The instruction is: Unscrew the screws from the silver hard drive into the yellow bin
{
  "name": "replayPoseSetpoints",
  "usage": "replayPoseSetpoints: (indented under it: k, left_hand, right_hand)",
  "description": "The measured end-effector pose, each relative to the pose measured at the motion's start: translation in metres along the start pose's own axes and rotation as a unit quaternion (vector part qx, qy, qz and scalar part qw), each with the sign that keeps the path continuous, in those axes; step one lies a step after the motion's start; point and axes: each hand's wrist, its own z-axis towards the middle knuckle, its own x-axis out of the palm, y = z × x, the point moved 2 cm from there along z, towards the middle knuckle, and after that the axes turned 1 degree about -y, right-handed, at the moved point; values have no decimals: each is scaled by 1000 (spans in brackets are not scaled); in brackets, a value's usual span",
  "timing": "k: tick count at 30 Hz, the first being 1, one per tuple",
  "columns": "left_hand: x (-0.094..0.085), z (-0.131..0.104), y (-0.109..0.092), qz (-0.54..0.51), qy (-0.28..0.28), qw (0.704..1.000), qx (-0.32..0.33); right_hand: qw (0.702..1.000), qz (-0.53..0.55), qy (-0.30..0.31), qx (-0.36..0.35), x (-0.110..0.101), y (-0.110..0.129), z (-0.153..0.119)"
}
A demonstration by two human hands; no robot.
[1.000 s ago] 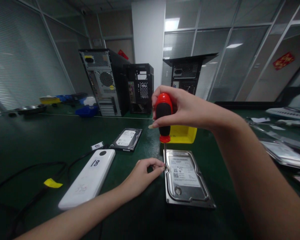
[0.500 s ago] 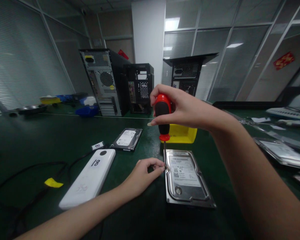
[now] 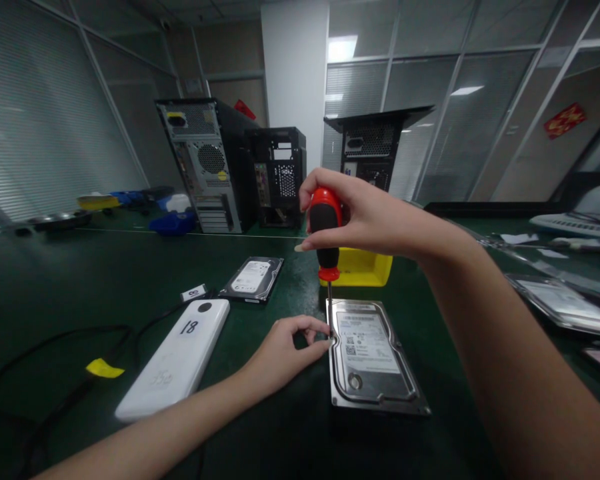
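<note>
My right hand is wrapped round the red and black handle of a screwdriver, which stands upright. Its tip meets the left edge of a silver hard drive lying label up. At that same spot my left hand has its thumb and forefinger pinched by the tip; whatever is between them is too small to make out. Behind the silver drive sits a yellow tray. Another hard drive lies further back, to the left.
A white power bank marked 18 and a black cable with a yellow tag lie at left. Computer cases stand at the back, near a blue bin. More drives lie at the right edge.
My left thumb and forefinger have shifted slightly at the screwdriver's tip. My right hand keeps its grip on the handle, and the view has moved very slightly.
</note>
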Motion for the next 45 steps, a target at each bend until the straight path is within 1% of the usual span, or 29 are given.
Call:
replayPoseSetpoints:
  k: [9,15,28,38,45]
  left_hand:
    - [0,0,3,1,4,1000,8]
    - [-1,1,4,16,4,1000,7]
    - [0,0,4,25,4,1000,18]
    - [-1,1,3,49,6,999,14]
    - [-1,-1,3,43,3,999,14]
  right_hand:
    - [1000,8,7,-2,-1,1,0]
    - [1000,12,1,-9,-1,2,0]
    - [1000,15,7,-10,-1,2,1]
    - [1000,27,5,-1,2,2,0]
    - [1000,20,9,-8,1,1,1]
